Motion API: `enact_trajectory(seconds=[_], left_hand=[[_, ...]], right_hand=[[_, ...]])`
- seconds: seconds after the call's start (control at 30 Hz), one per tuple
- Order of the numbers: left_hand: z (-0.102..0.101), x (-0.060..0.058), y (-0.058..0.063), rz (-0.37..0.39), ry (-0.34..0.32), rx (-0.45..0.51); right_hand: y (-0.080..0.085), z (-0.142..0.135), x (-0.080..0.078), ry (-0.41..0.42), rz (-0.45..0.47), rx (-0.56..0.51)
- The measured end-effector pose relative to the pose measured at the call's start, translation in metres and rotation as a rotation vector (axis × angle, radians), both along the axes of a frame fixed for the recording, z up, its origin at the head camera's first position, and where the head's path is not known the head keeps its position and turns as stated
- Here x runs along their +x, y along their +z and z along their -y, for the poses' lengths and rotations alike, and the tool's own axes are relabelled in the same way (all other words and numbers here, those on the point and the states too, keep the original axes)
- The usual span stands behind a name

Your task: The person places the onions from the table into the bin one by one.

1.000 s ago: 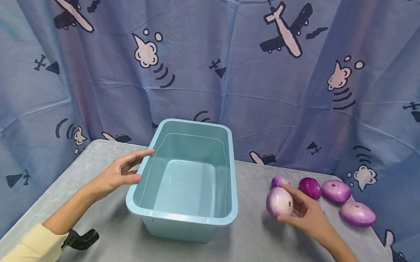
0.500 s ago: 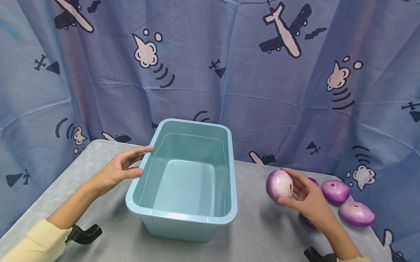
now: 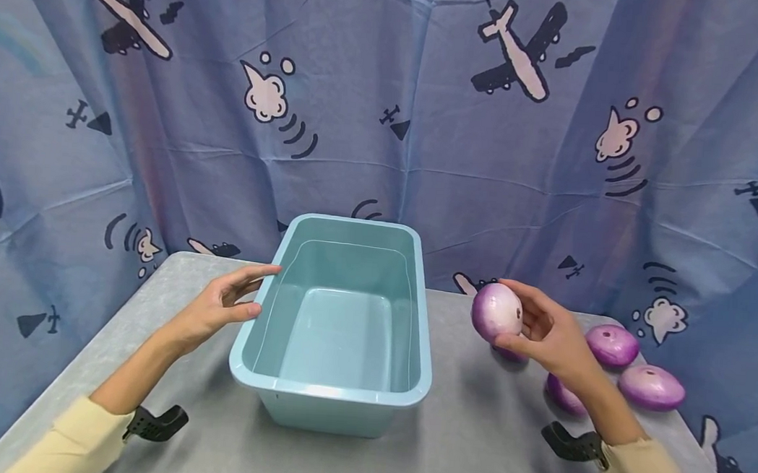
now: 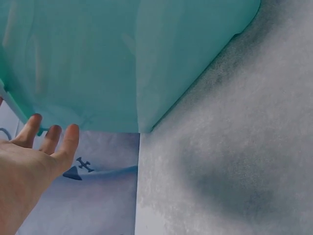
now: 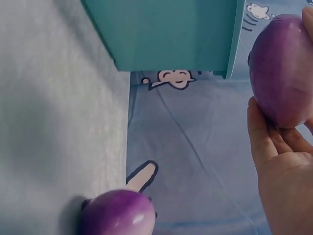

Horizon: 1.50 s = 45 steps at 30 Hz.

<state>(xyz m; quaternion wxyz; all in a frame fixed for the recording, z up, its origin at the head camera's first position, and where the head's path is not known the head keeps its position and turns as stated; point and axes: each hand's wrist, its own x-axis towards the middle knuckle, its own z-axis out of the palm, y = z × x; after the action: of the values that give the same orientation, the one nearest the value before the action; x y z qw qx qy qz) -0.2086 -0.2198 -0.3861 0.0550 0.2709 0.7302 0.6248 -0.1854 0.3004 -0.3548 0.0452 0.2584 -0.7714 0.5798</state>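
My right hand (image 3: pixel 551 337) holds a purple-and-white onion (image 3: pixel 497 312) above the table, fingers and thumb around its sides. In the right wrist view the onion (image 5: pixel 283 73) sits at the fingertips of the right hand (image 5: pixel 286 181). A light blue plastic basin (image 3: pixel 328 392) stands in the middle of the table, nothing visible inside. At its left rim is my left hand (image 3: pixel 221 303), fingers loosely extended and thumb apart from them. The left wrist view has the left hand (image 4: pixel 34 166) beside the basin's outer wall (image 4: pixel 88 73).
Several more onions lie on the right of the grey table (image 3: pixel 457 444): one onion (image 3: pixel 612 345) at the back, another onion (image 3: pixel 651 387) near the right edge, and an onion (image 3: pixel 565 396) partly behind my wrist. A blue patterned curtain (image 3: pixel 360 119) hangs behind the table.
The right hand has lifted the onion higher and carried it slightly left and away from me, uncovering an onion beneath its wrist. My left hand has barely shifted at the rim.
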Motion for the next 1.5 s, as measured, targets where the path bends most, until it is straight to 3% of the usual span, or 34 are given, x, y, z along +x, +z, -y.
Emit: enact_trajectory(seconds=[0.5, 0.7, 1.0, 1.5], left_hand=[[0.000, -0.003, -0.003, 0.024, -0.012, 0.050], [0.001, -0.001, -0.004, 0.016, 0.007, 0.034], [-0.001, -0.003, -0.005, 0.029, -0.019, 0.061], [-0.002, -0.002, -0.006, 0.054, -0.028, 0.065]], right_hand=[[0.013, 0.025, -0.016, 0.096, -0.025, -0.037], [0.023, 0.040, -0.019, 0.133, -0.038, -0.047], [0.032, 0.068, -0.023, 0.175, -0.062, -0.029], [0.032, 0.106, -0.037, 0.296, -0.038, -0.028]])
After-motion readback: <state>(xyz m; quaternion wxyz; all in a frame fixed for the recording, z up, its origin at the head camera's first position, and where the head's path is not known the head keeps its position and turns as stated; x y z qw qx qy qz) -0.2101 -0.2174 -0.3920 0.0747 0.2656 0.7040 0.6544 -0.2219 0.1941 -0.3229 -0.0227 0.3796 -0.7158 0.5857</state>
